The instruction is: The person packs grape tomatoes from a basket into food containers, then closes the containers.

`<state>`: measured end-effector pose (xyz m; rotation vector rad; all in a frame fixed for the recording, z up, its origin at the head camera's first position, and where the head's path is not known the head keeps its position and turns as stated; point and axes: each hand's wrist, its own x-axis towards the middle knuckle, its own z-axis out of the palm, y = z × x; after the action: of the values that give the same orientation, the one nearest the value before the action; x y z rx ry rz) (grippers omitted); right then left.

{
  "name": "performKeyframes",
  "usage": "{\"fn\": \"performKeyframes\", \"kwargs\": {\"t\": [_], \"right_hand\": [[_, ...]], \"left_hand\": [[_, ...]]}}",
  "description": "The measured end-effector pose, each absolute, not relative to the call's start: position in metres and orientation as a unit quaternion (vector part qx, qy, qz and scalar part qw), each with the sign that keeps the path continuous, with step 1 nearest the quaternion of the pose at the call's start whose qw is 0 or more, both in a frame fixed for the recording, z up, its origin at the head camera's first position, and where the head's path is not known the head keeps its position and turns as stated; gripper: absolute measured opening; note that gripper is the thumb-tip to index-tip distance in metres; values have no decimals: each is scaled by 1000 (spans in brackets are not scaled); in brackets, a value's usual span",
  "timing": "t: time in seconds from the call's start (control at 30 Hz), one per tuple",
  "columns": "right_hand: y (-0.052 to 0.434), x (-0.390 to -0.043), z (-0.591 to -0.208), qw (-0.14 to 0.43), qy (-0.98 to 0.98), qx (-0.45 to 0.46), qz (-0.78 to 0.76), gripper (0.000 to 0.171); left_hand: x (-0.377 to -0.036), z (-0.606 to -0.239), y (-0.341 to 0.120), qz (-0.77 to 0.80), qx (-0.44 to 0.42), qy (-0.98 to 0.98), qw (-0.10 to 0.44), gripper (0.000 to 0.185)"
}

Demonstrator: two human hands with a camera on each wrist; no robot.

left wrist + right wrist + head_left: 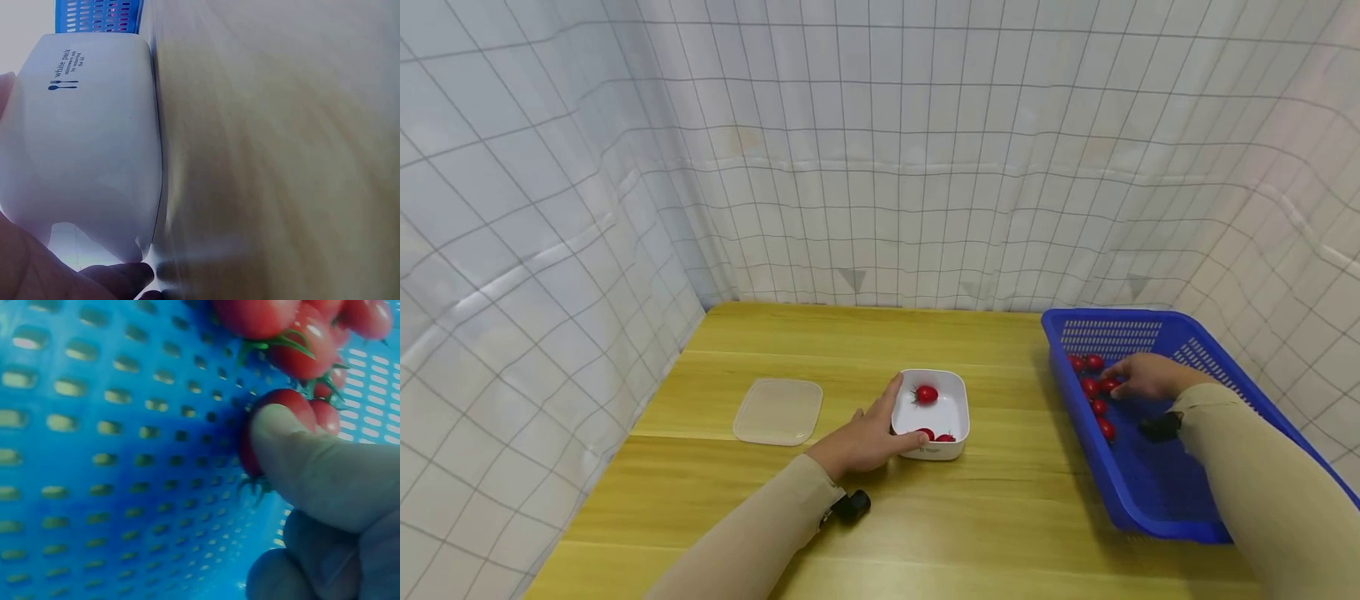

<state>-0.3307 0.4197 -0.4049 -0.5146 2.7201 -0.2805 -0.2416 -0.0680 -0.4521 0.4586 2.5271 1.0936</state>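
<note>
In the head view my left hand [868,437] holds a square white plastic container [953,451] at its left side, thumb over the near rim and fingers along the far left. Printed lettering shows on the container's wall in the left wrist view. Three cherry tomatoes, one of them [927,395] with green sepals up, lie inside it. Over at the right, my right hand [1152,377] reaches into a blue plastic basket [1120,492]. Thumb and fingers pinch a red cherry tomato [284,407] there, close to the basket's perforated wall.
Several more cherry tomatoes [1090,387] lie along the basket's left side. A translucent square lid [778,412] rests flat on the wooden table [880,333], left of the container. White gridded curtains [880,167] stand behind the table and at both sides.
</note>
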Motion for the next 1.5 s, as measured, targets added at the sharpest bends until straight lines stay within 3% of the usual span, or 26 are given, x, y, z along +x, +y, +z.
{"fn": "performKeyframes", "kwargs": {"t": [0.2, 0.4, 0.7, 0.93, 1.17, 1.5], "right_hand": [[422, -331, -385, 167, 964, -180, -101, 38], [417, -327, -357, 121, 970, -171, -123, 41], [368, -325, -320, 78, 969, -192, -135, 42], [303, -319, -311, 100, 958, -204, -172, 46], [243, -315, -320, 129, 945, -255, -160, 39], [195, -305, -338, 167, 925, -291, -179, 37]], "left_hand": [[-242, -453, -68, 385, 161, 893, 169, 110], [-241, -451, -67, 383, 159, 894, 171, 110], [-240, -448, -66, 387, 159, 893, 169, 111], [-240, -448, -65, 390, 160, 891, 168, 111], [-240, -446, -64, 390, 159, 891, 169, 112], [-238, -444, -63, 398, 159, 889, 161, 114]]}}
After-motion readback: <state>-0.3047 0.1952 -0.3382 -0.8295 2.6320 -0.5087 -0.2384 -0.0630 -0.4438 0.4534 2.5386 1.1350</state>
